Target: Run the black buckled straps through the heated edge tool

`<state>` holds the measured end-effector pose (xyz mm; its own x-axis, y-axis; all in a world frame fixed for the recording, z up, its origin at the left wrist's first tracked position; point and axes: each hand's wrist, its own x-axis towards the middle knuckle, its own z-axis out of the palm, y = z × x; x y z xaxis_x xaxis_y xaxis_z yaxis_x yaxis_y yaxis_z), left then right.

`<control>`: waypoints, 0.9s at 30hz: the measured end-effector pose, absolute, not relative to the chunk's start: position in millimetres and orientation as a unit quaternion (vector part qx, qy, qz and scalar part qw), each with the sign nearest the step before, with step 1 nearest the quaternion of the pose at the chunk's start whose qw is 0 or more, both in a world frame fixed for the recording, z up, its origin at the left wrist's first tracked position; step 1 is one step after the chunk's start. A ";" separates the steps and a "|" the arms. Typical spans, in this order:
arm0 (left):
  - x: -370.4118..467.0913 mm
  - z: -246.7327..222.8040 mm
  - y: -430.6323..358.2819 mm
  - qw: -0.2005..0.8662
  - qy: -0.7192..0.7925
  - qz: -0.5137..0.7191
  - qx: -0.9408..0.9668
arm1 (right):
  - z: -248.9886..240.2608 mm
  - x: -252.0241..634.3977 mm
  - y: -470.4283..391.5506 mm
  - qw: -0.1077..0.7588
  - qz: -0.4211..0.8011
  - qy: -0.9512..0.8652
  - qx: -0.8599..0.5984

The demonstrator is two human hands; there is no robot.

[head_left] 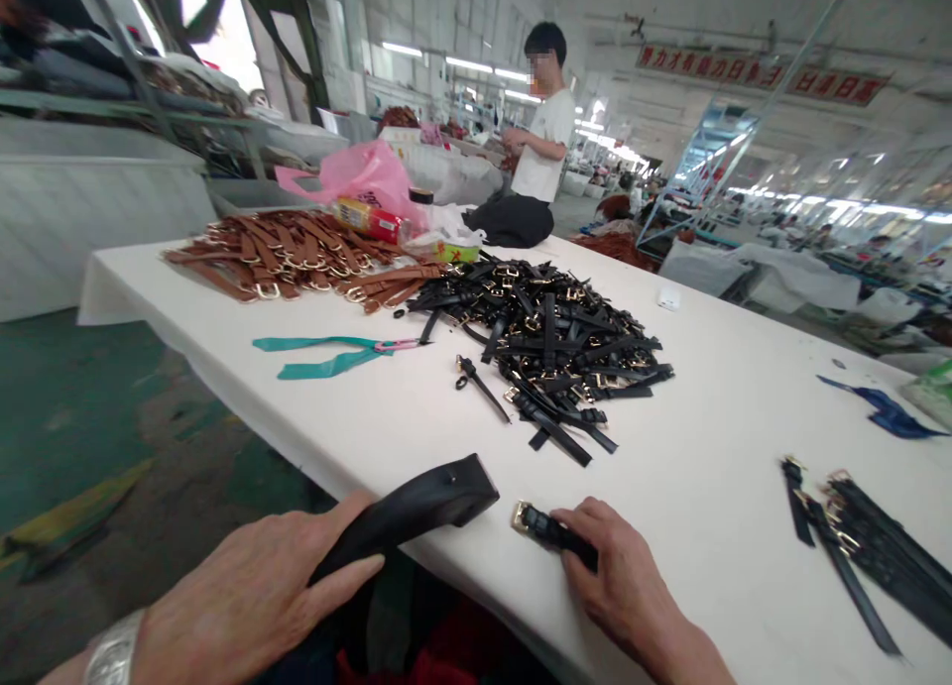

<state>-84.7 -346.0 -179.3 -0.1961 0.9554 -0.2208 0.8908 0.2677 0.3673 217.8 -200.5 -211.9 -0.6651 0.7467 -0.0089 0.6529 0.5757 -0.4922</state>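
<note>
While left hand gripped a black tool, right hand pinched a strap at six o'clock; buckle end best kept flat on table.

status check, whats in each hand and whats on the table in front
Left hand grips a black curved tool at the table edge. Right hand pins a black strap, gold buckle showing. Pile of black straps lies beyond, apart from both.

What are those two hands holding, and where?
Left hand grips a wide black piece by its near end; right hand pinches a buckled black strap mid-length.
</note>
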 end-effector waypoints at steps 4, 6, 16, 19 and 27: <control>-65.5 -173.2 -334.8 0.229 0.746 0.041 0.624 | -230.3 222.2 -207.8 0.179 0.241 -0.858 -0.417; -60.7 -174.5 -330.5 0.217 0.737 0.030 0.640 | -239.3 217.9 -207.6 0.214 0.240 -0.848 -0.422; -34.7 -177.1 -312.7 0.210 0.716 -0.055 0.663 | -249.0 218.0 -207.8 0.286 0.284 -0.821 -0.404; -21.4 -164.6 -300.6 0.202 0.709 -0.060 0.673 | -247.6 216.1 -208.2 0.285 0.279 -0.818 -0.415; -23.4 -165.8 -295.9 0.211 0.711 -0.029 0.670 | -241.4 215.5 -215.6 0.245 0.202 -0.824 -0.469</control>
<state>-23.4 -295.9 -165.8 -0.0129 0.9406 -0.3393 0.9654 0.1001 0.2408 215.5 -215.6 -241.4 -0.4395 0.8722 0.2145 0.6737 0.4781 -0.5635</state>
